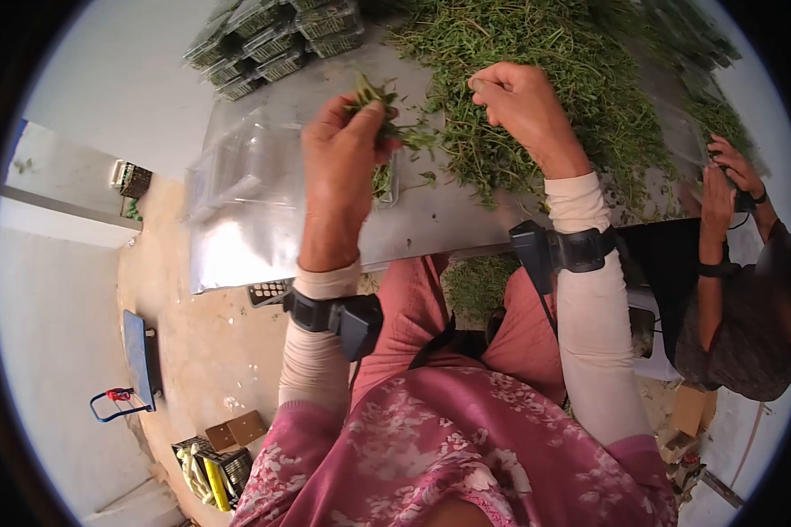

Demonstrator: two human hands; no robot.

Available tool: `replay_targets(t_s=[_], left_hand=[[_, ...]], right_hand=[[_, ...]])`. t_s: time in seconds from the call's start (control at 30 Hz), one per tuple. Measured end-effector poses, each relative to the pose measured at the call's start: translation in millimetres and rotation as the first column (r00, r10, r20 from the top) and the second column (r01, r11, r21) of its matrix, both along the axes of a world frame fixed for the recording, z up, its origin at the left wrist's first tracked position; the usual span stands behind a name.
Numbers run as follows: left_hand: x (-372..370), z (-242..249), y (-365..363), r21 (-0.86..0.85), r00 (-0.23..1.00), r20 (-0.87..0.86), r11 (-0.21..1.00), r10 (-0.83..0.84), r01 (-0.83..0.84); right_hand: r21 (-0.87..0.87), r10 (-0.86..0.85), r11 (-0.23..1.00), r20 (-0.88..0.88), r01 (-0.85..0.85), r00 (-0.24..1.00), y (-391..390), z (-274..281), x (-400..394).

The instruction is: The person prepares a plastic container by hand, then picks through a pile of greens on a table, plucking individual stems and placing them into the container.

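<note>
My left hand (347, 132) is closed around a small bunch of green leafy sprigs (380, 101), held above the metal table (272, 250). Beneath it, partly covered, is a clear plastic box (387, 186) with some greens inside. My right hand (508, 92) is raised over the near left part of a big heap of green stems (589, 79), thumb and fingertips pinched together; whether anything is between them is too small to tell.
Filled clear boxes (281, 39) are stacked at the back left. Empty clear plastic trays (246, 171) lie left of my left hand. At the right, a co-worker's hands (719, 189) are near the heap. A blue trolley (138, 360) stands on the floor.
</note>
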State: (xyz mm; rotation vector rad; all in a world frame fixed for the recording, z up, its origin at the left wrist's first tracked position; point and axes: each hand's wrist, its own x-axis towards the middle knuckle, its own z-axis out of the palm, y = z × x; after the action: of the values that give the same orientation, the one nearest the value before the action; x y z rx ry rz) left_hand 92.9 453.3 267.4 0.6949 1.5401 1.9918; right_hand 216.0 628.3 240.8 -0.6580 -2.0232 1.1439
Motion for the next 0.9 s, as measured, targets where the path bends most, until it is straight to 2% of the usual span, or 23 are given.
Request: replay_targets(t_s=[0.13, 0.23, 0.27, 0.3, 0.37, 0.4, 0.6, 0.7, 0.8, 0.9], left_hand=[[-30, 17, -26, -0.114, 0.969, -0.231, 0.987, 0.084, -0.112], [-50, 13, -38, -0.33, 0.93, -0.367, 0.934, 0.007, -0.137], [-58, 6, -41, -0.419, 0.895, -0.439, 0.899, -0.077, -0.129], [-61, -1, -43, -0.445, 0.881, -0.463, 0.885, -0.096, -0.137], [-64, -12, -46, -0.494, 0.853, -0.504, 0.855, -0.136, -0.155], [-64, -12, -47, -0.496, 0.835, -0.535, 0.848, -0.132, -0.184], [-69, -18, -51, -0.47, 0.71, -0.693, 0.824, -0.124, -0.315], [-67, -27, -44, -0.4, 0.507, -0.847, 0.819, -0.16, -0.411], [-64, -35, -34, -0.344, 0.336, -0.917, 0.853, -0.215, -0.392], [-57, -43, -27, -0.354, 0.28, -0.919, 0.892, -0.276, -0.28]], right_hand=[[-0.037, 0.018, 0.999, 0.051, -0.016, 0.999, -4, 4, 0], [0.017, 0.006, 1.0, 0.072, -0.007, 0.997, -2, 0, -3], [0.039, 0.004, 0.999, 0.073, -0.007, 0.997, -1, -3, -3], [0.062, 0.001, 0.998, 0.074, -0.006, 0.997, -2, -2, -4], [0.001, 0.008, 1.0, 0.121, -0.008, 0.993, -3, 0, -2], [-0.029, 0.011, 1.0, 0.146, -0.007, 0.989, -3, 2, -2], [0.059, 0.018, 0.998, 0.145, -0.027, 0.989, -1, -3, -3], [0.065, 0.013, 0.998, 0.138, -0.022, 0.99, -1, -3, -3], [0.062, -0.004, 0.998, 0.154, -0.005, 0.988, -2, -3, -3], [0.094, -0.014, 0.996, 0.157, -0.001, 0.988, -4, -3, -4]])
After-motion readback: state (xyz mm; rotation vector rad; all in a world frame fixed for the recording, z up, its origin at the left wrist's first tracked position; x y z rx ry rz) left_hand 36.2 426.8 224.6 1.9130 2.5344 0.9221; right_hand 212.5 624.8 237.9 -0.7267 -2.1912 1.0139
